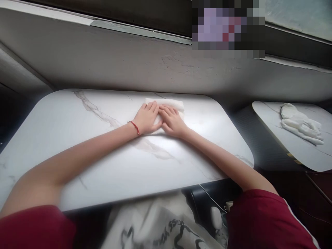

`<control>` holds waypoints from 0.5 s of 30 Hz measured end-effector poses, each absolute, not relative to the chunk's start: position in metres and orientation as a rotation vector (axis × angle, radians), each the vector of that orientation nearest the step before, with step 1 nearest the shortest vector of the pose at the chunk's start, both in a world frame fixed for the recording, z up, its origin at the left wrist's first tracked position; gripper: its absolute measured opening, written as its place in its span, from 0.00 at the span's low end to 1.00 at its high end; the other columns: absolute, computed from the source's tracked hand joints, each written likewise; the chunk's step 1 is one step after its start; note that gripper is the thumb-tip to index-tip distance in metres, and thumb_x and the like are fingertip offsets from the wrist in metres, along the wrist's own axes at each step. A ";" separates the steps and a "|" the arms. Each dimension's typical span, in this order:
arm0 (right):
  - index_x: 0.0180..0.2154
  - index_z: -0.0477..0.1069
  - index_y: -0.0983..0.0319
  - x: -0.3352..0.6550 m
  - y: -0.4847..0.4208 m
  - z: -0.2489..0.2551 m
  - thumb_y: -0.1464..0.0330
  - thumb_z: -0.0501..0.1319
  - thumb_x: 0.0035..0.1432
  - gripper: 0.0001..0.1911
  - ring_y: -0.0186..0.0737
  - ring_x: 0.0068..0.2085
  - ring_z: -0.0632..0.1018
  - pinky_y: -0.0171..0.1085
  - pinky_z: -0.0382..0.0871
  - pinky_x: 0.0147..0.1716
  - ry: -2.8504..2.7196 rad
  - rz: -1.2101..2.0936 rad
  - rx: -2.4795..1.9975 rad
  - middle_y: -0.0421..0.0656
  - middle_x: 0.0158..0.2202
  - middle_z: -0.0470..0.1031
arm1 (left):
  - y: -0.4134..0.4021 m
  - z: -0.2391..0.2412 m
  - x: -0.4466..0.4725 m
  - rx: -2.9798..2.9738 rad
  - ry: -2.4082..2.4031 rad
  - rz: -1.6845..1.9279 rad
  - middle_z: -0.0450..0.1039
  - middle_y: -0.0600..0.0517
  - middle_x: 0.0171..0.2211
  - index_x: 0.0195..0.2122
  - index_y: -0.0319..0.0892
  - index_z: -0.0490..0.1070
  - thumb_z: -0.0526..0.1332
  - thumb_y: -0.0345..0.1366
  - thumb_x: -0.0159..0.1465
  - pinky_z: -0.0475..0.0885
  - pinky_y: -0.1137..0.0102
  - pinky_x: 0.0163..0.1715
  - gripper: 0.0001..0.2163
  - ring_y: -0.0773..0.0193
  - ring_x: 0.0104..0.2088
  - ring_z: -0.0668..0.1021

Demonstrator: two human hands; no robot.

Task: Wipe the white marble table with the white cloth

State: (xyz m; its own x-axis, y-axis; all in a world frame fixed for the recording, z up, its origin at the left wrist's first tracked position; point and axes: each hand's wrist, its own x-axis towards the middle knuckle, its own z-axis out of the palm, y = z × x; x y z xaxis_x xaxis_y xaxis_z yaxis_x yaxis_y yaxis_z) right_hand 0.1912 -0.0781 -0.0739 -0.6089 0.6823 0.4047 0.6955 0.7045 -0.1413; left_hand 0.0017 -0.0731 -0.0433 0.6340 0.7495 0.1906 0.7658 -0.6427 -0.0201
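A small white folded cloth [173, 103] lies flat near the far edge of a white marble-patterned table [77, 138]. My left hand [147, 117], with a red string bracelet on the wrist, rests palm down on the cloth's left part, fingers together and stretched out. My right hand [171, 121] lies palm down beside it on the cloth, fingers extended and touching the left hand's fingertips. Both hands press flat on the cloth and cover most of its near half.
A second marble-patterned table [306, 155] stands to the right across a gap, with a crumpled white cloth [301, 123] on it. A grey wall ledge [129, 58] runs behind both tables. White printed fabric [155, 224] lies below the near table edge.
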 end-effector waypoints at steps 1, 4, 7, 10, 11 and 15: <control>0.62 0.65 0.70 0.185 -0.066 -0.074 0.66 0.49 0.61 0.30 0.58 0.67 0.64 0.56 0.58 0.65 -2.484 -0.030 -1.060 0.58 0.66 0.67 | -0.063 -0.043 -0.004 -2.738 -1.290 -0.266 0.60 0.26 0.69 0.65 0.19 0.63 0.50 0.44 0.70 0.62 0.48 0.62 0.32 0.36 0.65 0.68; 0.62 0.65 0.69 0.166 -0.036 -0.074 0.67 0.49 0.61 0.30 0.58 0.67 0.64 0.56 0.57 0.65 -2.498 0.002 -1.054 0.58 0.67 0.66 | -0.039 -0.043 -0.022 -2.705 -1.316 -0.287 0.62 0.27 0.67 0.64 0.21 0.65 0.50 0.45 0.69 0.63 0.48 0.61 0.32 0.36 0.63 0.69; 0.61 0.66 0.69 0.149 -0.015 -0.072 0.67 0.49 0.60 0.29 0.58 0.65 0.65 0.56 0.57 0.64 -2.509 0.017 -1.052 0.58 0.66 0.67 | -0.023 -0.043 -0.037 -2.666 -1.360 -0.278 0.66 0.28 0.64 0.62 0.23 0.67 0.50 0.45 0.68 0.64 0.49 0.58 0.30 0.36 0.61 0.71; 0.60 0.67 0.67 0.139 0.000 -0.071 0.66 0.49 0.60 0.28 0.57 0.65 0.66 0.54 0.57 0.64 -2.498 0.042 -1.043 0.57 0.65 0.68 | -0.013 -0.046 -0.046 -2.637 -1.412 -0.299 0.68 0.29 0.62 0.61 0.26 0.67 0.50 0.45 0.68 0.64 0.50 0.57 0.29 0.36 0.59 0.71; 0.60 0.67 0.67 0.137 0.004 -0.070 0.66 0.48 0.60 0.28 0.56 0.65 0.66 0.54 0.57 0.64 -2.494 0.057 -1.038 0.56 0.65 0.69 | -0.012 -0.047 -0.047 -2.627 -1.432 -0.313 0.67 0.29 0.62 0.61 0.26 0.67 0.50 0.45 0.68 0.64 0.50 0.57 0.29 0.36 0.59 0.71; 0.59 0.68 0.65 0.133 0.013 -0.069 0.66 0.48 0.61 0.27 0.55 0.65 0.66 0.52 0.57 0.64 -2.482 0.104 -1.050 0.54 0.65 0.69 | -0.009 -0.050 -0.048 -2.581 -1.527 -0.387 0.65 0.29 0.64 0.62 0.27 0.66 0.50 0.44 0.69 0.63 0.49 0.58 0.28 0.36 0.61 0.69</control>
State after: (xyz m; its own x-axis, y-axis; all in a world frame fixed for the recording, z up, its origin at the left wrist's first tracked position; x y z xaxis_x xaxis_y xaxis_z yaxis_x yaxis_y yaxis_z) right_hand 0.1329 0.0135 -0.0685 -0.6144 0.6984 0.3669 0.6653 0.7087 -0.2349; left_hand -0.0480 -0.0093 -0.0501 0.4587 0.8442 0.2773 0.8744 -0.4844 0.0286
